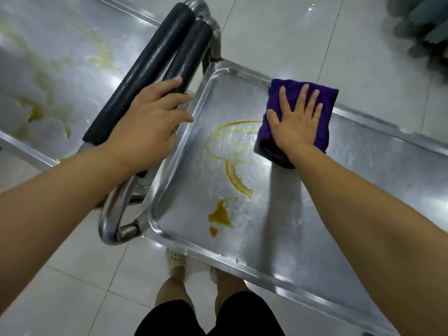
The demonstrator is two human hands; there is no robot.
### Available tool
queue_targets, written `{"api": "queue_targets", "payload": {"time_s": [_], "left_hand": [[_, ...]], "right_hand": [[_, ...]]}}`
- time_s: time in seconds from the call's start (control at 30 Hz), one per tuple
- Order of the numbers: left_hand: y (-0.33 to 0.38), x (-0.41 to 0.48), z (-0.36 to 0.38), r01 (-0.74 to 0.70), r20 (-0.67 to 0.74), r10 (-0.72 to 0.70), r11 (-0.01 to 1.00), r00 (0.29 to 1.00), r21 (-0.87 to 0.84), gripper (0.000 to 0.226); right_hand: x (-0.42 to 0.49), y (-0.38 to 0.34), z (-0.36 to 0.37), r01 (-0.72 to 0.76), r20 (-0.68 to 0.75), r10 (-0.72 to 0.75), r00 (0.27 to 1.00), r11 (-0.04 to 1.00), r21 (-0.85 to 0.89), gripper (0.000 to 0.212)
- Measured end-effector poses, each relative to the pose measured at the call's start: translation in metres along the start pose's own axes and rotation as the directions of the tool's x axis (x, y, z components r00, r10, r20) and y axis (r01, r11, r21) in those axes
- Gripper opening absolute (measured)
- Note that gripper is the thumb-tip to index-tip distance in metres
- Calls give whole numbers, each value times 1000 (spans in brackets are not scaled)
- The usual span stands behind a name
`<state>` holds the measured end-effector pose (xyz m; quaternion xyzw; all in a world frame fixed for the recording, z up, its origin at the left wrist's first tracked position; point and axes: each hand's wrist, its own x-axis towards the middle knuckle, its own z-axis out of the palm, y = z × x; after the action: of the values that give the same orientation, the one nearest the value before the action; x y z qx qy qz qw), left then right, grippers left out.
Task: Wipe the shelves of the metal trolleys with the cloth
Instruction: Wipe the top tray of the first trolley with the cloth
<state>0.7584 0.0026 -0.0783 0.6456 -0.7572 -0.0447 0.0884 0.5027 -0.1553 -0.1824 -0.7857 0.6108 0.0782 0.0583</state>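
A steel trolley shelf (278,238) lies in front of me, smeared with yellow streaks (232,175) and a yellow blot (219,215). My right hand (297,120) presses flat, fingers spread, on a folded purple cloth (324,122) near the shelf's far edge, just right of the streaks. My left hand (150,120) rests over the black padded handles (157,66) of the trolleys, its fingers reaching toward the shelf's left rim. A second trolley shelf (48,57) on the left carries pale yellow smears.
Two black handle bars sit side by side between the trolleys on curved steel tubing (114,214). White floor tiles surround them. My legs and feet (177,265) stand at the shelf's near edge. A blurred dark green object (421,23) is at the top right.
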Motion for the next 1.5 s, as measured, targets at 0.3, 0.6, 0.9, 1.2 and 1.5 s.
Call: {"api": "queue_targets", "payload": {"time_s": [0.3,0.6,0.9,1.2,1.5], "left_hand": [[-10,-4,1,-32,-51,23,985,998,-172,37],[-15,-8,4,-24,-79,-6,928,997,-371,34],[-16,-7,5,-33,-81,5,936,997,-350,33],[-13,-7,4,9,-61,-34,930,998,-368,30],[-14,-8,5,33,-56,-63,903,996,-428,30]], "right_hand": [[-119,-42,22,-1,12,1,1000,1000,28,70],[-222,-90,39,-130,24,128,991,988,77,73],[-177,-104,34,-258,53,256,965,965,47,70],[-53,-74,13,-193,15,192,981,979,69,66],[-8,-67,3,-77,-9,77,997,996,43,63]]}}
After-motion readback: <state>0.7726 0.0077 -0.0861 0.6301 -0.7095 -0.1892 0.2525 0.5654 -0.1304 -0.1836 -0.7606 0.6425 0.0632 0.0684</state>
